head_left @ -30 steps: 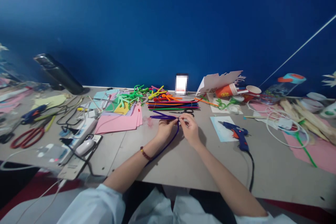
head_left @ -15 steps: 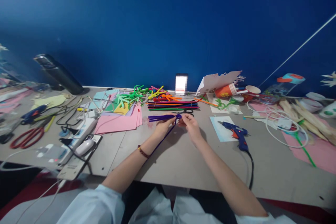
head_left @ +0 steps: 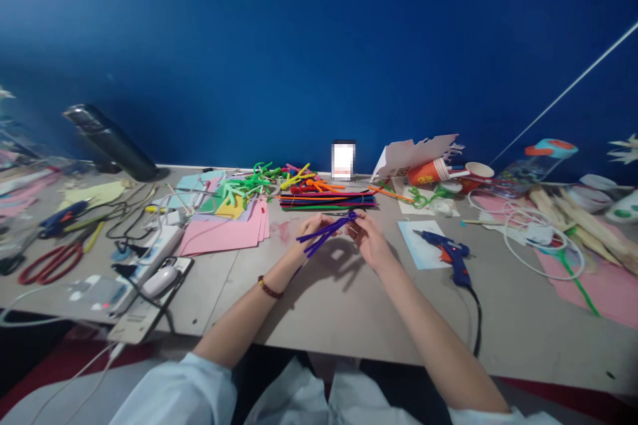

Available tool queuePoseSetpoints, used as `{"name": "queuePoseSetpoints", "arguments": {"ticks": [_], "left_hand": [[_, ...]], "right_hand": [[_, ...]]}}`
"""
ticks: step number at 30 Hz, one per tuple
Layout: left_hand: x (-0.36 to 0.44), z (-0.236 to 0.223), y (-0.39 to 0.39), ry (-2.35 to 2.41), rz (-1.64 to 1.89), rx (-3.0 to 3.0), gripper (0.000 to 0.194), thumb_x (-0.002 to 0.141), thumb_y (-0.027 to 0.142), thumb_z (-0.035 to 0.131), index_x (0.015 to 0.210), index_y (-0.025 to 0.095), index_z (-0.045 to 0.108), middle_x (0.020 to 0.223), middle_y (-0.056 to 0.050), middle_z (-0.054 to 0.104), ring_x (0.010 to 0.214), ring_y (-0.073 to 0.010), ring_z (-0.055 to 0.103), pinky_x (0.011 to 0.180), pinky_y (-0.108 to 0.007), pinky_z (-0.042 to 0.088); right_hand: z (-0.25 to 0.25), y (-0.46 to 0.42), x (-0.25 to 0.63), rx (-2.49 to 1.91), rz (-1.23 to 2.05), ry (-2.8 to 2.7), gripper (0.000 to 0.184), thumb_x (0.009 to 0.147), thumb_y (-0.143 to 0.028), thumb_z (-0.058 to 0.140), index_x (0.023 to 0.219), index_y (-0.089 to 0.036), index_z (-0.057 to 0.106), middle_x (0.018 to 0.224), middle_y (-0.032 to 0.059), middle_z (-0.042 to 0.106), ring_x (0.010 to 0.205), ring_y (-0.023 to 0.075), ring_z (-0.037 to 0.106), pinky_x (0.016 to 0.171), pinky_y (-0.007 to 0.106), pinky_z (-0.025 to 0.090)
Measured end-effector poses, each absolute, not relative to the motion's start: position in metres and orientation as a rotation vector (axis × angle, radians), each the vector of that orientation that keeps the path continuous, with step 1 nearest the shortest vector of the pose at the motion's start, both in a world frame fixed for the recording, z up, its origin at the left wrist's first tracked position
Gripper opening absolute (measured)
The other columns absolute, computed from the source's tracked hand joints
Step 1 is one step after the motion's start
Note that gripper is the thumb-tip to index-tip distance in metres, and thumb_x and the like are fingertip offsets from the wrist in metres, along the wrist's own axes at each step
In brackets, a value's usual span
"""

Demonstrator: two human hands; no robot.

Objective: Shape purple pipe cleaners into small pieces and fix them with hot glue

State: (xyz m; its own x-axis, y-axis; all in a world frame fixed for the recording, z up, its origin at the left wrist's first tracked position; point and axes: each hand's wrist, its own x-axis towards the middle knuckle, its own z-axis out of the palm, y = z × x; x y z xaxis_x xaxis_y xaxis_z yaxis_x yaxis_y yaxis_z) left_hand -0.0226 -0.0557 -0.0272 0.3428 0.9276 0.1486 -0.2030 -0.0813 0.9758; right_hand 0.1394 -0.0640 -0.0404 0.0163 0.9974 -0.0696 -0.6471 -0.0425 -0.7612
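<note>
Both my hands are raised a little above the grey table (head_left: 319, 305), holding purple pipe cleaners (head_left: 326, 231) between them. My left hand (head_left: 308, 234) is closed around the bundle's lower left part, and a long purple stem trails down under my left wrist. My right hand (head_left: 367, 238) pinches the twisted end of the bundle at the upper right. The bundle slants up to the right. A beaded bracelet (head_left: 269, 288) sits on my left wrist.
Behind my hands lie a stack of coloured pipe cleaners (head_left: 326, 199), black scissors (head_left: 355, 211) and pink paper sheets (head_left: 226, 232). A blue glue gun (head_left: 448, 254) lies at right on a card. Red scissors (head_left: 50, 262), a power strip (head_left: 154, 249) and cables fill the left side.
My hands lifted the purple pipe cleaners off the table. The bundle turned from lying level and pointing left to slanting up towards my right hand.
</note>
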Motion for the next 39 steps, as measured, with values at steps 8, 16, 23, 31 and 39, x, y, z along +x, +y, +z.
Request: {"name": "queuePoseSetpoints", "arguments": {"ticks": [8,16,23,31,39], "left_hand": [[-0.026,-0.022,-0.056,0.668,1.151,1.810,0.033,0.077,0.039,0.065,0.102,0.018,0.064,0.110,-0.011,0.062,0.108,-0.0233,0.055,0.098,-0.038,0.039],[-0.017,-0.031,-0.059,0.939,1.268,1.828,0.019,0.074,0.030,0.068,0.087,0.016,0.066,0.086,-0.006,0.067,0.084,-0.0175,0.060,0.081,-0.031,0.045],[-0.008,-0.033,-0.063,0.914,1.188,1.290,0.021,0.068,0.033,0.072,0.077,0.015,0.068,0.075,-0.004,0.068,0.071,-0.0139,0.059,0.071,-0.027,0.045],[-0.006,-0.029,-0.069,0.732,1.023,1.032,0.032,0.065,0.042,0.073,0.073,0.013,0.063,0.054,0.002,0.054,0.047,-0.0073,0.049,0.049,-0.021,0.040],[-0.006,-0.030,-0.071,0.786,1.112,1.106,0.035,0.070,0.049,0.067,0.072,0.014,0.061,0.051,0.004,0.050,0.046,-0.0071,0.046,0.046,-0.020,0.039]], "right_hand": [[-0.037,-0.067,0.140,-0.677,1.486,-0.707,0.015,0.063,-0.024,0.070,0.078,-0.024,0.065,0.077,-0.0037,0.064,0.066,0.0109,0.057,0.059,0.023,0.047],[-0.044,-0.063,0.136,-0.823,1.359,-0.878,0.021,0.063,-0.029,0.075,0.080,-0.022,0.067,0.071,-0.0026,0.062,0.056,0.0085,0.051,0.053,0.023,0.041],[-0.041,-0.066,0.131,-0.783,1.474,-0.777,0.026,0.058,-0.035,0.080,0.074,-0.021,0.065,0.066,-0.0026,0.063,0.056,0.0100,0.054,0.053,0.023,0.042],[-0.040,-0.071,0.131,-0.717,1.656,-0.765,0.027,0.063,-0.037,0.077,0.081,-0.020,0.068,0.065,-0.0016,0.062,0.056,0.0121,0.053,0.050,0.026,0.044],[-0.031,-0.073,0.125,-0.732,1.693,-0.799,0.027,0.064,-0.040,0.077,0.077,-0.019,0.066,0.064,-0.0002,0.063,0.057,0.0142,0.055,0.052,0.029,0.045]]}}
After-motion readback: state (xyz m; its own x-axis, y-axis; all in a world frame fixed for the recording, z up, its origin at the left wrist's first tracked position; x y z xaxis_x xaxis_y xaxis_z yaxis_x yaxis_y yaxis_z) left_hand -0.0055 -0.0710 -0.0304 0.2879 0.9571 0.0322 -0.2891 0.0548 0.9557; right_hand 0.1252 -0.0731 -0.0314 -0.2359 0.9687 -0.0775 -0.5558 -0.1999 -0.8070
